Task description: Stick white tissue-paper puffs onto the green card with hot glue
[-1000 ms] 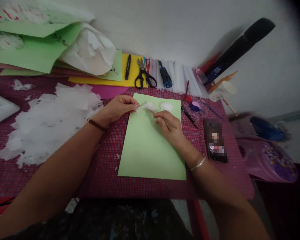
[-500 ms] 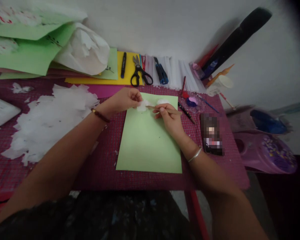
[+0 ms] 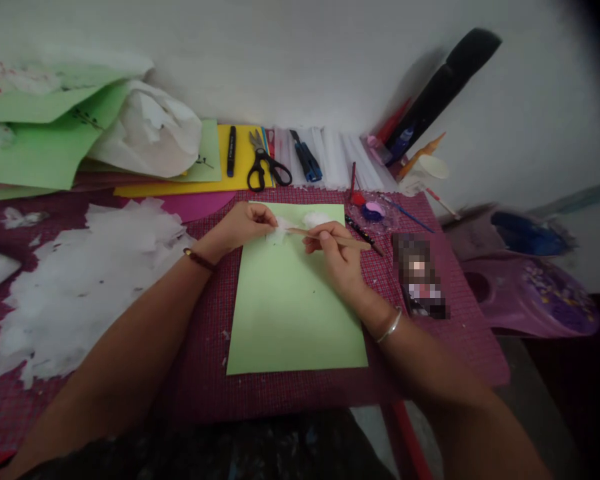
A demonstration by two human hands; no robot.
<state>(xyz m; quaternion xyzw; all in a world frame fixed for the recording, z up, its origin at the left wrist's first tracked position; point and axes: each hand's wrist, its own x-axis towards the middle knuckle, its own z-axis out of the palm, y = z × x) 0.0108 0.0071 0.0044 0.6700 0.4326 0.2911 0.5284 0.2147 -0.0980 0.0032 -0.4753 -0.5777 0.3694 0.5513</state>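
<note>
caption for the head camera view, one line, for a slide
Two bare hands work white tissue paper with a thin wooden stick over a pale green rectangular sheet.

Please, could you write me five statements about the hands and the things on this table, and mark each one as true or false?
1. The right hand holds a thin wooden stick. True.
2. The left hand touches the scissors. False: the left hand has its fingers at a white paper piece, and the scissors lie on yellow paper.
3. The pile of white pieces is to the left of the green sheet. True.
4. The silver bangle is on the left wrist. False: the silver bangle is on the right wrist.
5. A dark marker lies on the yellow paper. True.
</note>
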